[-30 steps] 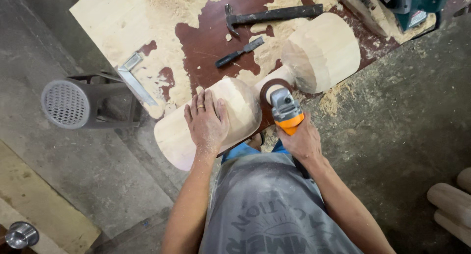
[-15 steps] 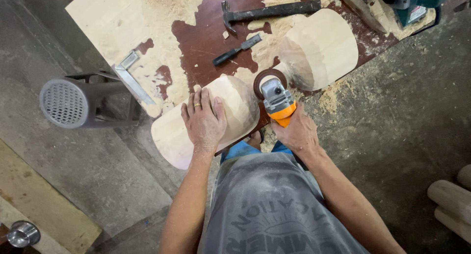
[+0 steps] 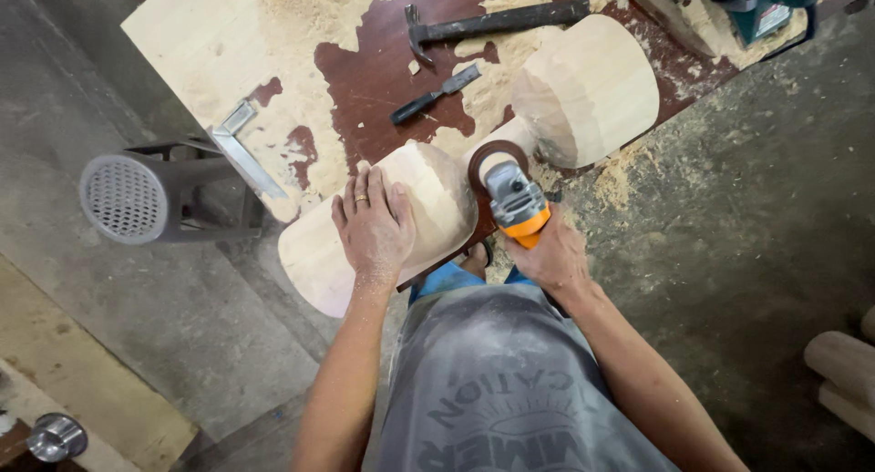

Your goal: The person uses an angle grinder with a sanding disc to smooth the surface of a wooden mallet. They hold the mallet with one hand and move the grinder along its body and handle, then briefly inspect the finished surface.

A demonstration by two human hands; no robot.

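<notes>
Pale turned wood piece [image 3: 401, 217] and orange-grey angle grinder [image 3: 512, 203]

Wood lies on its side, bulbous ends at eight and two o'clock; the grinder's disc meets its narrow waist.

The grinder [image 3: 512, 203] handle sits buried under the right hand [image 3: 550, 258]. The top edge cuts off the green machine [image 3: 761, 3], and the counter [image 3: 196, 44] too.

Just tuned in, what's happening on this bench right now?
A person is shaping a pale turned wooden piece lying across a sawdust-covered workbench. The left hand presses flat on its near rounded end, while the right hand grips an orange and grey angle grinder, its disc set into the narrow neck between the two bulbs. A hammer, a chisel and a metal square lie on the bench beyond.
</notes>
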